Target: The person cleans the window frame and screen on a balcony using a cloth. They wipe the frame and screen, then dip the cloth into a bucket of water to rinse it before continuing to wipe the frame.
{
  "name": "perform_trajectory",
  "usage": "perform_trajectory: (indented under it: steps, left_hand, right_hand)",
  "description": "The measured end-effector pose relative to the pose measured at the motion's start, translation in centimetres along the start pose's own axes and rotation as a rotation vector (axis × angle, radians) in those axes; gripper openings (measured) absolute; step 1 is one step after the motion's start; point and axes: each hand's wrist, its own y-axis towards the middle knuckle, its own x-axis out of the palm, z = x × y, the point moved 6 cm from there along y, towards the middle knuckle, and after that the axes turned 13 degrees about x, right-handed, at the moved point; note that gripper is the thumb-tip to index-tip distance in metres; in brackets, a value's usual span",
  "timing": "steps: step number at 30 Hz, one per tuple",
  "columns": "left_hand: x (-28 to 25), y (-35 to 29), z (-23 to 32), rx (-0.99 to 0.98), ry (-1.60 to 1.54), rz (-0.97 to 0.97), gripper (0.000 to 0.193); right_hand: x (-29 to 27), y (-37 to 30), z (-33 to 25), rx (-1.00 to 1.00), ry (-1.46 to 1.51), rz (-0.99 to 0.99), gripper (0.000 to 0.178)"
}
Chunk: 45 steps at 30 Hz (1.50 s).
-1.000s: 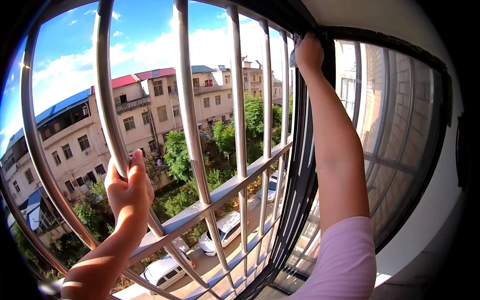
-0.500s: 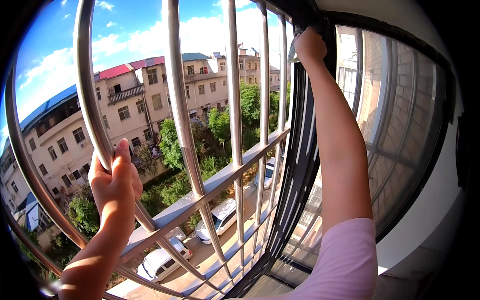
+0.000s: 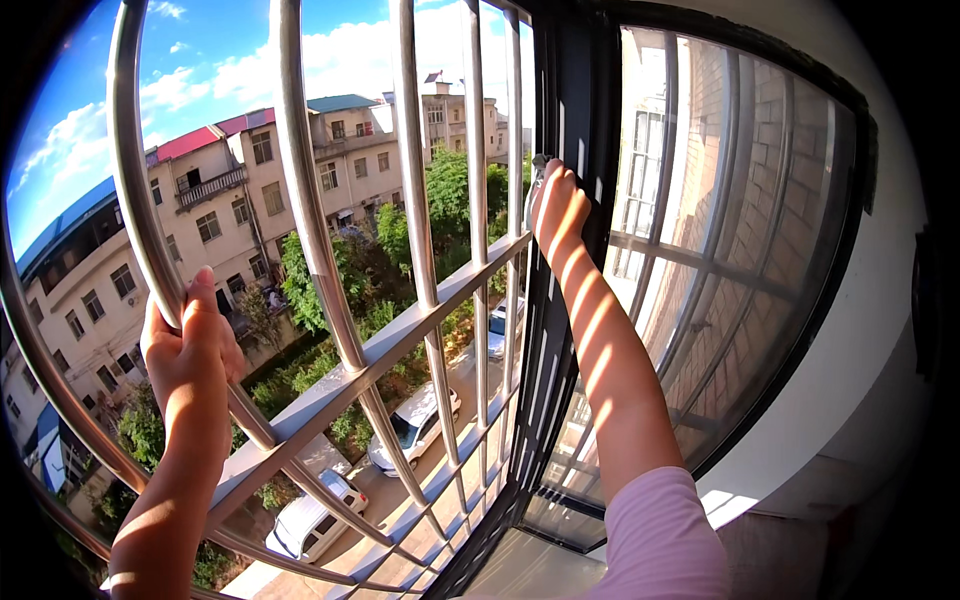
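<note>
My left hand (image 3: 192, 345) is wrapped round an upright metal bar (image 3: 140, 215) of the window grille, its thumb lying up along the bar. My right arm reaches forward to the dark window frame (image 3: 575, 110). There my right hand (image 3: 560, 208) is closed on a crumpled grey cloth (image 3: 540, 163), which it presses near the side of the frame by the grille. Only small edges of the cloth show past the fingers. Stripes of sunlight and shadow cross my right forearm.
A flat metal crossbar (image 3: 390, 345) joins the grille's bars. To the right is a glass pane (image 3: 740, 230) in a black frame, beside a white wall (image 3: 800, 400). Beyond the grille, far below, are trees (image 3: 450, 190), parked white cars (image 3: 318, 515) and a long building (image 3: 225, 215).
My right hand has come down along the window frame with the cloth. The whole view has shifted, so the grille sits further left. My left hand keeps its hold on the same bar.
</note>
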Motion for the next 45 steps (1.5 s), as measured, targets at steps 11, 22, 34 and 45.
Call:
perform_trajectory:
  steps: [11,22,34,45]
  left_hand:
    - [0.2,0.2,0.1,0.133,0.087,0.007,0.038]
    - [-3.5,2.9,-3.4,0.289,0.203,-0.343,0.026]
    - [-3.7,2.4,-3.8,0.403,0.314,-0.459,0.035]
    - [-4.3,2.5,-3.7,0.396,0.378,-0.478,0.033]
  right_hand:
    - [1.0,-3.7,1.8,-0.082,-0.055,-0.084,0.006]
    - [-1.3,-1.7,0.4,-0.347,0.006,0.165,0.011]
    - [-0.7,-1.8,-1.4,-0.321,-0.527,-0.057,0.031]
    - [3.1,-13.5,5.3,-0.239,-0.145,-0.108,0.007]
